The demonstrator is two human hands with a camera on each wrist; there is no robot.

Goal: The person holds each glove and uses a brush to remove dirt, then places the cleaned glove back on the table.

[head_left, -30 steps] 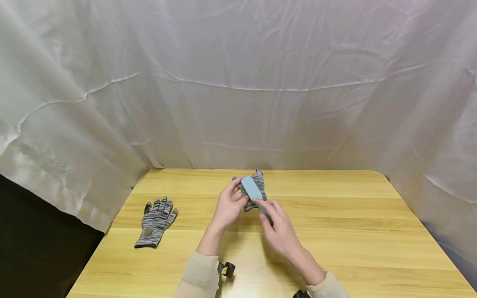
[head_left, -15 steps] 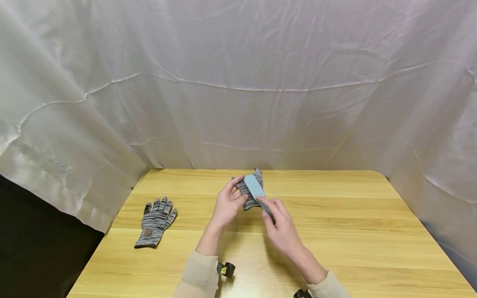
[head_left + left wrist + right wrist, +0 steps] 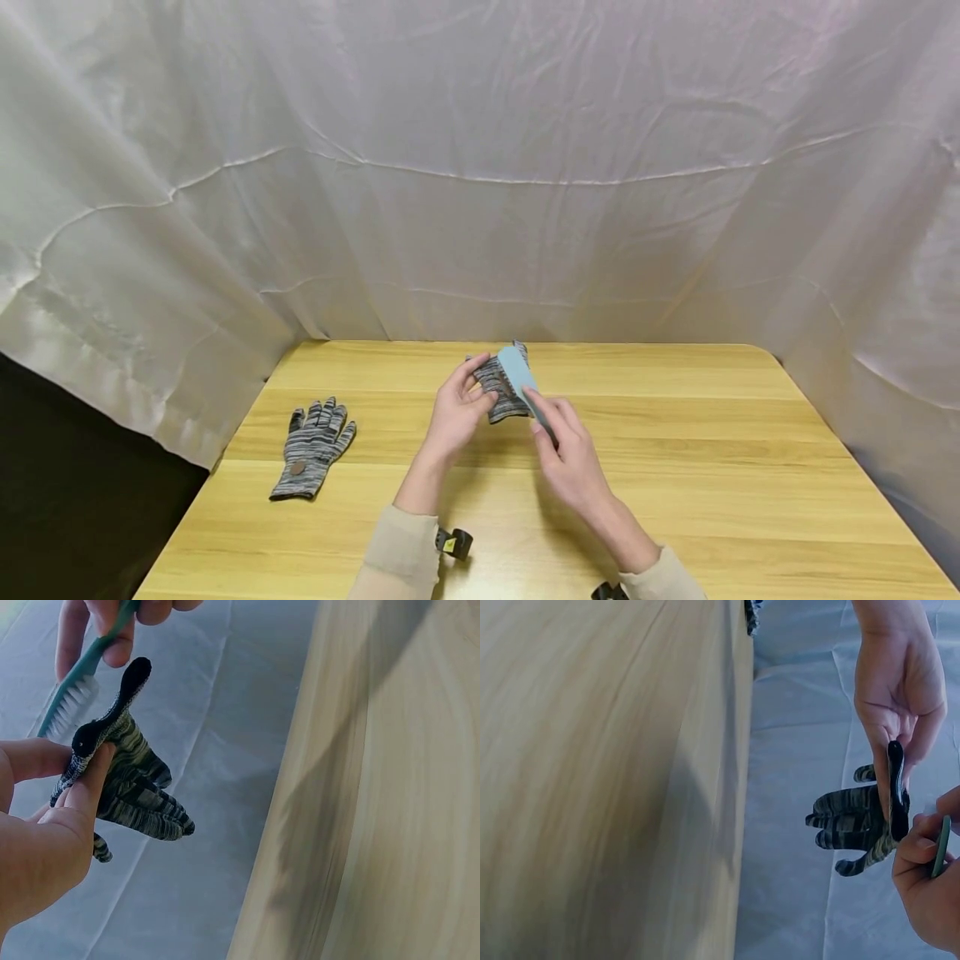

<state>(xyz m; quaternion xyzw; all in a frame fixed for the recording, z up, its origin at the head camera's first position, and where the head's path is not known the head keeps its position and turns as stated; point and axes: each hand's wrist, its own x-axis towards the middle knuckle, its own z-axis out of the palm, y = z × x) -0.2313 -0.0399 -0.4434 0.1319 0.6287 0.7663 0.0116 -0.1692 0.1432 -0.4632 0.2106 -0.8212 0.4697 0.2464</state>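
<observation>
My left hand (image 3: 459, 412) pinches a grey and black striped knit glove (image 3: 506, 407) between thumb and fingers. In the left wrist view the glove (image 3: 142, 780) hangs with its fingers drooping and its dark cuff edge uppermost. My right hand (image 3: 568, 454) grips the handle of a light blue brush (image 3: 517, 367), index finger stretched along its back. In the head view the brush head overlaps the glove. White bristles (image 3: 71, 705) face the glove close by my left fingertips. The right wrist view shows the green handle (image 3: 942, 844) in my right hand beside the glove (image 3: 851, 817).
A matching striped glove (image 3: 311, 446) with a round brown patch lies flat at the left of the wooden table (image 3: 712, 467). Pale grey curtain (image 3: 480, 208) hangs behind and at both sides. A small black device (image 3: 454, 543) is strapped at my left wrist.
My right hand has drawn the brush slightly to the right across the glove, uncovering more of its left part. The left hand keeps its hold, nearly still. The glove on the table has not moved.
</observation>
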